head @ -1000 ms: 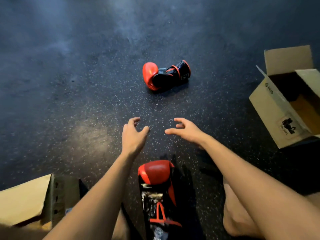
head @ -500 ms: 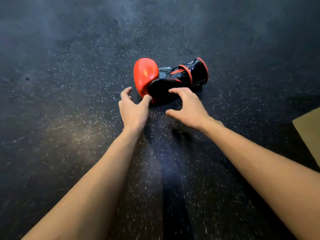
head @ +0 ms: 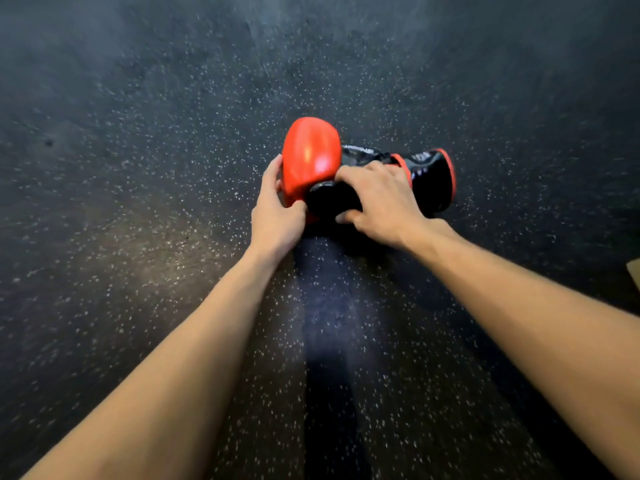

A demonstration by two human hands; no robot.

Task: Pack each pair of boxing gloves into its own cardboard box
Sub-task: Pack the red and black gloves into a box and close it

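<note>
One boxing glove (head: 311,161) is in view, red over the padded fist end and black along the thumb, palm and cuff, with a red band edging the cuff opening. It lies on its side on the floor (head: 138,202), just above the middle of the picture, its red end pointing left and its cuff pointing right. Whether it is lifted at all off the floor cannot be told.

Two bare hands are on it. The left hand (head: 277,213) cups the red end from the left, its fingers (head: 272,174) curved up along the side of the padding and the thumb pressed against the lower edge beside the black thumb part. The right hand (head: 381,202) lies over the black middle of the glove, fingers spread across the top near the wrist strap and the thumb tucked in under the near side, so the glove sits between thumb and fingers. Both forearms reach in from the lower corners.

The floor is dark rubber scattered with pale flecks, and a dark shadow runs down between the arms. At the right edge one small tan corner of cardboard (head: 634,277) shows, well apart from the glove.
</note>
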